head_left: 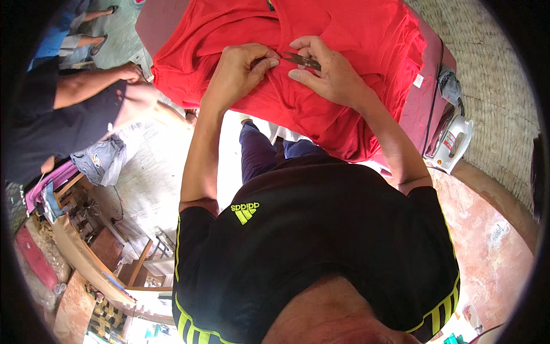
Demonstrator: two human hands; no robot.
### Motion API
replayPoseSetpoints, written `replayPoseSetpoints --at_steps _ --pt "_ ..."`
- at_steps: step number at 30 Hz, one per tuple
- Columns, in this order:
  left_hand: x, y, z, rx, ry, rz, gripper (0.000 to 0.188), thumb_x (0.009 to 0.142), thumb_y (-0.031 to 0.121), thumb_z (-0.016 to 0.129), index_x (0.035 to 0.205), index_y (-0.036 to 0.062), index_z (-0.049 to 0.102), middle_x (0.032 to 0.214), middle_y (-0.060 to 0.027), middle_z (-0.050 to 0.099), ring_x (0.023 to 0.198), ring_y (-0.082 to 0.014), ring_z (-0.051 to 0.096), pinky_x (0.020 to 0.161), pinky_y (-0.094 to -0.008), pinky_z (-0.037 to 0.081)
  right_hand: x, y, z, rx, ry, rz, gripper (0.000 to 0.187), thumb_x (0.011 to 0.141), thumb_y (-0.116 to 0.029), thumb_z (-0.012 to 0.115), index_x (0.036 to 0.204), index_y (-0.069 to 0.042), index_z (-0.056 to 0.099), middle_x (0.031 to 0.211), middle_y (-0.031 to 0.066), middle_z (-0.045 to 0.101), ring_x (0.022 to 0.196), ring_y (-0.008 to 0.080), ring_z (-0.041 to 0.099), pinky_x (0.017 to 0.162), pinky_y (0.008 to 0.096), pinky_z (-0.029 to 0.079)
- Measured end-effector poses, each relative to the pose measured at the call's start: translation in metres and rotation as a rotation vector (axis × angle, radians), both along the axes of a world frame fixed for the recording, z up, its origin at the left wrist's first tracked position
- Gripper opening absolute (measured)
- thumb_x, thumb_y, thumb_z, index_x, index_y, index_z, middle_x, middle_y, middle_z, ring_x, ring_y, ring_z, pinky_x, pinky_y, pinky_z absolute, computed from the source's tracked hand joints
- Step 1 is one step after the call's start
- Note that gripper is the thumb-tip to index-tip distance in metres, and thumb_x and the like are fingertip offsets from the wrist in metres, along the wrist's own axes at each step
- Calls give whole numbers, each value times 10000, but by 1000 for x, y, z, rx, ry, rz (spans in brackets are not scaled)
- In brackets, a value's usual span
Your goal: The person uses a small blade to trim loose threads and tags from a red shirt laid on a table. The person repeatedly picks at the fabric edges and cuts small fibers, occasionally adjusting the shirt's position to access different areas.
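Observation:
A red garment (355, 69) lies spread and rumpled over a pinkish-red table (153, 26). My right hand (329, 71) holds a small pair of dark metal thread snips (303, 61) between thumb and fingers, blades pointing left toward my other hand. The blade tips look slightly apart, just over the cloth. With thumb and forefinger pressed together, my left hand (243, 66) pinches at the garment close to those tips. Whether a loose thread is also in that pinch is too small to tell.
A white, iron-like appliance (450, 143) sits by the table's right edge, near a dark cord and a grey cloth (449, 86). On the left, another person's arm (94, 86) reaches toward the table's near-left corner. Shelves with folded cloth (100, 160) stand behind.

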State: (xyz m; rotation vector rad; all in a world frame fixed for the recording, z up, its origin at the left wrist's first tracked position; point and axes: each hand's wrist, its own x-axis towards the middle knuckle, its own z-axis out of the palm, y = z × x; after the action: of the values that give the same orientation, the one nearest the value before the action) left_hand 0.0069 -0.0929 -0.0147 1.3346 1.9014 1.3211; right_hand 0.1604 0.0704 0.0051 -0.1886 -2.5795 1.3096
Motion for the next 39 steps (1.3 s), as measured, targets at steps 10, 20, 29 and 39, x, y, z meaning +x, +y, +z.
replayPoseSetpoints --at_steps 10,20,29,39 --pt "16 -6 -9 113 86 156 33 915 9 594 946 1 589 783 -164 639 698 -305 648 630 -363 500 -5 -1 13 171 -174 56 146 966 -123 565 1073 -25 546 923 139 626 861 297 629 752 388 487" --pt "19 -4 -14 131 289 136 97 916 -40 561 992 19 551 832 -150 639 708 -316 643 654 -357 512 -21 4 18 336 -219 166 131 957 -139 550 1047 -45 547 972 142 650 921 356 629 748 436 485" --pt "12 -52 -8 180 -110 408 45 979 46 542 965 14 570 685 -67 561 537 -129 546 529 -287 446 0 11 34 -9 -285 78 217 945 -154 617 1123 -39 575 829 27 565 764 129 541 696 279 439" --pt "22 -65 46 -63 267 234 218 840 52 698 1046 11 636 1010 -140 653 863 -360 642 722 -405 515 7 0 12 -128 3 -61 333 896 -165 695 1181 -39 576 852 81 618 761 172 602 699 300 487"
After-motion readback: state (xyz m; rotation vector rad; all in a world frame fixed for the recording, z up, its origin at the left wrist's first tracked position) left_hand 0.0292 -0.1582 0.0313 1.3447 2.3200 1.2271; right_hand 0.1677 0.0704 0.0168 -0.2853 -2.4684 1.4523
